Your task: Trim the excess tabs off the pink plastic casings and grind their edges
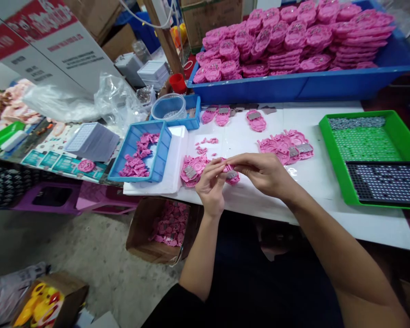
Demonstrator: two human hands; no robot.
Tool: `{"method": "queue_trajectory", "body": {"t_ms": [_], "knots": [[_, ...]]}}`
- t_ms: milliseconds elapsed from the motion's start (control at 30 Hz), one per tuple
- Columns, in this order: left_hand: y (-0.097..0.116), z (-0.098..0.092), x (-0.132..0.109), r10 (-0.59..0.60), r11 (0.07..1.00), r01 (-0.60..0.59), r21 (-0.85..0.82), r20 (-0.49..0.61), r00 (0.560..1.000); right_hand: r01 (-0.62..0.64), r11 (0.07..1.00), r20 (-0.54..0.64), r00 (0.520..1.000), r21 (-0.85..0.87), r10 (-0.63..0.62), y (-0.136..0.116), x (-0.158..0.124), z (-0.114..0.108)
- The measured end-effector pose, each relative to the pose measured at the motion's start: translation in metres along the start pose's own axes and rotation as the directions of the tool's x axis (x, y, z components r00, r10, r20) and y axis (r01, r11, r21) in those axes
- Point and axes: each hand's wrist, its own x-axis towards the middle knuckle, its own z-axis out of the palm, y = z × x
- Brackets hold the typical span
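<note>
My left hand and my right hand meet above the white tabletop, fingers curled and tips pinched together. What lies between the fingertips is too small and covered to make out. Just beneath them is a pink plastic part with a grey metal plate, partly hidden by the hands. Left of my left hand lie more pink parts, also bearing a grey plate. Small loose pink pieces are scattered beyond the fingers. A cluster of pink parts sits beyond my right hand.
A blue tray with small pink pieces stands on the left. At the right is a green tray holding small metal parts and a black grid. Behind, a large blue bin is piled with pink parts. An open carton stands below the table edge.
</note>
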Motion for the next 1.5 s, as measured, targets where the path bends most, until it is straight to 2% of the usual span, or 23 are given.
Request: {"method": "queue_trajectory", "body": {"t_ms": [100, 300, 433, 500, 567, 633, 700, 767, 833, 900, 1000, 1067, 1133, 1200, 1267, 1333, 1400, 1433, 1500], "knots": [[0.000, 0.000, 0.000, -0.014, 1.000, 0.014, 0.004, -0.003, 1.000, -0.018, 1.000, -0.018, 1.000, 0.000, 0.018, 0.000, 0.000, 0.000], [0.003, 0.008, -0.003, -0.047, 0.997, 0.052, 0.049, -0.094, 0.994, -0.220, 0.962, -0.036, 0.973, 0.163, 0.228, 0.001, 0.003, 0.003], [0.008, 0.015, -0.001, -0.105, 0.990, 0.116, 0.078, -0.134, 0.985, -0.276, 0.933, -0.045, 0.955, 0.231, 0.293, 0.003, 0.004, 0.006], [0.009, 0.017, 0.005, -0.119, 0.984, 0.139, 0.114, -0.169, 0.978, -0.253, 0.958, -0.079, 0.961, 0.136, 0.265, 0.009, 0.006, 0.002], [0.006, 0.016, 0.012, -0.122, 0.975, 0.154, 0.159, -0.196, 0.973, -0.211, 0.972, -0.174, 0.966, -0.102, 0.192, 0.021, 0.012, -0.009], [0.000, 0.014, 0.019, -0.141, 0.962, 0.176, 0.210, -0.169, 0.975, -0.226, 0.895, -0.240, 0.961, -0.385, 0.139, 0.041, 0.023, -0.023], [-0.006, 0.012, 0.022, -0.169, 0.944, 0.190, 0.270, -0.097, 0.981, -0.316, 0.756, -0.251, 0.946, -0.573, 0.205, 0.063, 0.038, -0.036], [-0.011, 0.010, 0.021, -0.155, 0.920, 0.158, 0.358, -0.038, 0.987, -0.427, 0.611, -0.271, 0.902, -0.667, 0.335, 0.083, 0.052, -0.042], [-0.014, 0.009, 0.018, -0.088, 0.885, 0.077, 0.460, 0.003, 0.996, -0.500, 0.508, -0.298, 0.853, -0.702, 0.428, 0.095, 0.063, -0.041], [-0.013, 0.009, 0.015, -0.009, 0.839, -0.023, 0.543, 0.056, 0.998, -0.527, 0.467, -0.312, 0.830, -0.710, 0.462, 0.100, 0.068, -0.037], [-0.009, 0.011, 0.012, 0.076, 0.795, -0.138, 0.591, 0.129, 0.989, -0.515, 0.464, -0.307, 0.837, -0.721, 0.454, 0.098, 0.067, -0.037], [-0.003, 0.014, 0.009, 0.099, 0.810, -0.155, 0.565, 0.129, 0.987, -0.462, 0.521, -0.251, 0.869, -0.718, 0.426, 0.092, 0.061, -0.045], [0.005, 0.016, 0.005, 0.043, 0.878, -0.071, 0.473, 0.070, 0.997, -0.374, 0.681, -0.137, 0.916, -0.630, 0.377, 0.081, 0.055, -0.057], [0.014, 0.018, 0.003, -0.109, 0.953, 0.106, 0.282, -0.008, 0.994, -0.290, 0.868, -0.001, 0.949, -0.404, 0.316, 0.065, 0.049, -0.068], [0.022, 0.017, 0.003, -0.296, 0.954, 0.297, 0.043, -0.030, 0.955, -0.248, 0.958, 0.129, 0.955, -0.147, 0.267, 0.045, 0.046, -0.074], [0.028, 0.013, 0.007, -0.445, 0.885, 0.443, -0.144, 0.020, 0.895, -0.254, 0.967, 0.298, 0.922, -0.016, 0.247, 0.026, 0.046, -0.074], [0.031, 0.008, 0.011, -0.537, 0.807, 0.546, -0.225, 0.104, 0.837, -0.255, 0.967, 0.456, 0.861, 0.005, 0.225, 0.012, 0.047, -0.069], [0.032, 0.005, 0.013, -0.566, 0.778, 0.584, -0.232, 0.148, 0.811, -0.250, 0.968, 0.507, 0.837, 0.015, 0.208, 0.007, 0.047, -0.066], [0.033, 0.000, 0.014, -0.588, 0.749, 0.627, -0.216, 0.219, 0.778, -0.253, 0.964, 0.540, 0.824, 0.080, 0.171, 0.003, 0.048, -0.060]]}}
